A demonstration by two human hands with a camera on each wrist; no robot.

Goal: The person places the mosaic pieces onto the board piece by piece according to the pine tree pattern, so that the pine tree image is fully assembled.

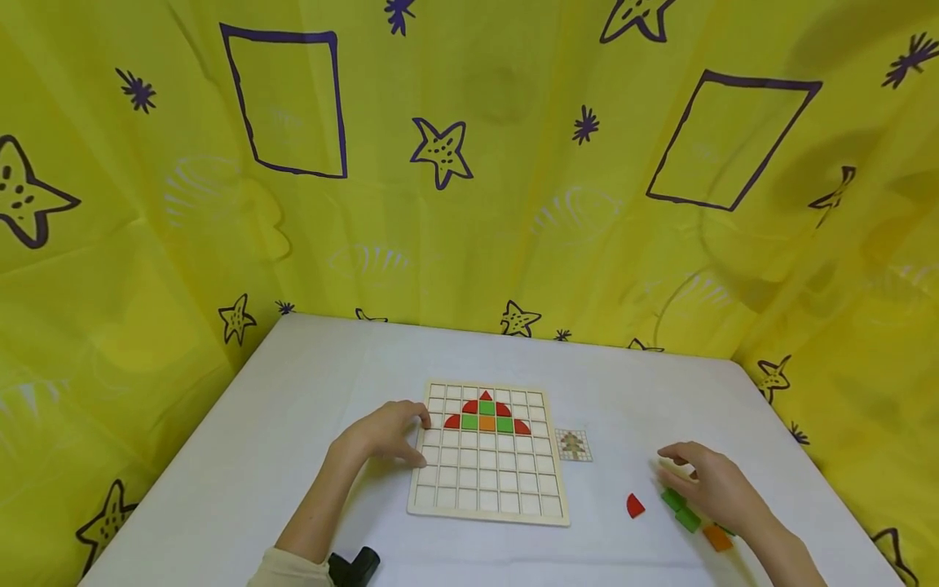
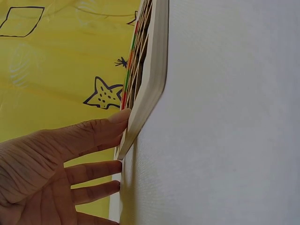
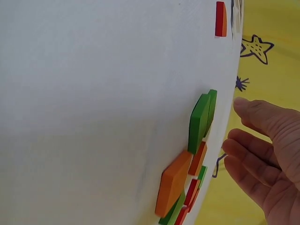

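A wooden grid board [image 1: 487, 481] lies on the white table, its upper cells filled with red, green and orange pieces [image 1: 487, 414] in a stepped triangle. My left hand [image 1: 389, 432] rests at the board's left edge, thumb and fingertips spread along it; the left wrist view shows the thumb on the rim of the board [image 2: 152, 70]. My right hand [image 1: 715, 485] hovers above a loose pile of pieces at the right, fingers slightly bent and holding nothing. Under it show green pieces [image 3: 200, 119] and an orange square [image 3: 173, 183]. A red quarter-circle piece [image 1: 635, 505] lies apart, left of the pile.
A small pattern card [image 1: 574, 446] with a tree picture lies beside the board's right edge. A black object [image 1: 355, 566] sits at the table's front, near the left sleeve. A yellow curtain [image 1: 506, 228] with drawn stars hangs around the table [image 1: 308, 367].
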